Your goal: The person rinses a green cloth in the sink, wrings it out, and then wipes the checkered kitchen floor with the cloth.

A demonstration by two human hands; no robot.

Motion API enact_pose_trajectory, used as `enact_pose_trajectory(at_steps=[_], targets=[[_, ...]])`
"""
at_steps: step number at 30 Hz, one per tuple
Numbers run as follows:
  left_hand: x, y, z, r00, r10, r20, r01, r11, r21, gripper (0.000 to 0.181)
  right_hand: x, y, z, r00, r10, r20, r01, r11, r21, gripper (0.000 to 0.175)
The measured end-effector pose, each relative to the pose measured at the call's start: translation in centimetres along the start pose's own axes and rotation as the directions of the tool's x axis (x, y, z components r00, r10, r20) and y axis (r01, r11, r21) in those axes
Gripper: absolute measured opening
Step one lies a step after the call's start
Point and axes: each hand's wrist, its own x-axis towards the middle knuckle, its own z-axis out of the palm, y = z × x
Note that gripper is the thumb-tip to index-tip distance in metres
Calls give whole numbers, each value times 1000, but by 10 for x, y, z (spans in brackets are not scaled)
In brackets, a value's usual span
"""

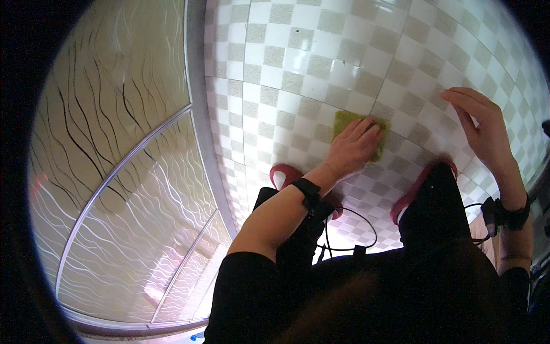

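Observation:
On the checkered tile floor lies a yellow-green cloth. My left hand rests over it with the fingers spread, holding it down against the tiles. The palm and thumb hide part of the cloth. Off to the right, my right hand is raised and holds nothing. Its fingers are bent at the wrist side and held together, with a gap between them and the thumb. The cloth lies between and ahead of my feet.
A red slipper is near my left arm, another red slipper by my right leg. Wavy-patterned panels with metal trim stand along the left. A black cable loops below my left wrist. Small dark specks dot the tiles.

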Motion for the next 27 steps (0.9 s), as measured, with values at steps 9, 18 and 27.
enact_pose_trajectory(at_steps=[9,18,27], targets=[[7,-132,-29,771,-535,-346,625,742,244,59,18,-9,15,994,-19,106,24,999,-49,25],[-236,-195,-14,-447,-729,-518,879,-466,-104,48,6,14,5,997,-25,69,32,994,-105,24],[-10,-240,-49,15,-809,-588,996,61,-58,59,9,14,1,998,27,53,-25,999,-22,27]])
